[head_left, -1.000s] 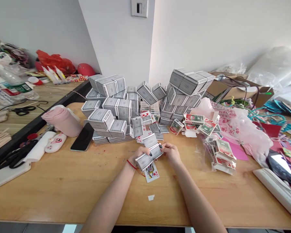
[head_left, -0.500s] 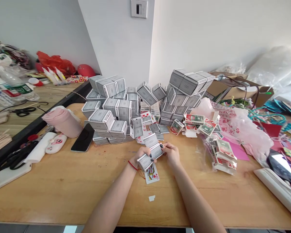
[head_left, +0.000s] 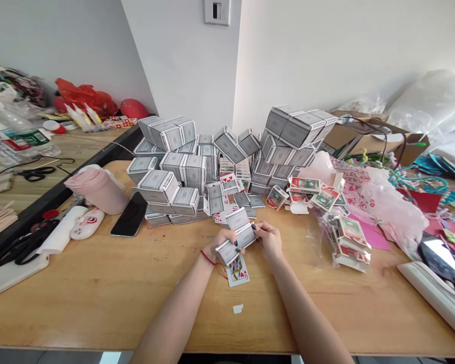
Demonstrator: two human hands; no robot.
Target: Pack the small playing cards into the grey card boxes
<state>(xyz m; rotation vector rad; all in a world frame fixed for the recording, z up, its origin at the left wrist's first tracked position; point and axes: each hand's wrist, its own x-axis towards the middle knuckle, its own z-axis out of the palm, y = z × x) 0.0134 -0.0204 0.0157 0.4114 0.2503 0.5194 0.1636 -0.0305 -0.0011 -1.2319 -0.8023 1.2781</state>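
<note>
Both hands meet over the middle of the wooden table (head_left: pixel 98 303). My left hand (head_left: pixel 220 242) grips a grey patterned card box (head_left: pixel 235 245) from the left. At the box's open end, my right hand (head_left: pixel 269 237) pinches its raised flap (head_left: pixel 237 218). A queen of hearts card (head_left: pixel 238 270) lies face up on the table just under the box. Behind my hands stands a big heap of grey card boxes (head_left: pixel 182 172), with loose cards (head_left: pixel 227 182) scattered at its foot.
A black phone (head_left: pixel 129 215), a pink roll (head_left: pixel 98 188) and white cases (head_left: pixel 87 223) lie left. Red and green card packs (head_left: pixel 347 237) and pink plastic bags (head_left: pixel 382 202) sit right. Scissors (head_left: pixel 20 247) lie far left. A white scrap (head_left: pixel 237 308) lies near the front edge.
Almost nothing differs: both hands stay on the grey box, shifted very slightly, with the flap still raised.
</note>
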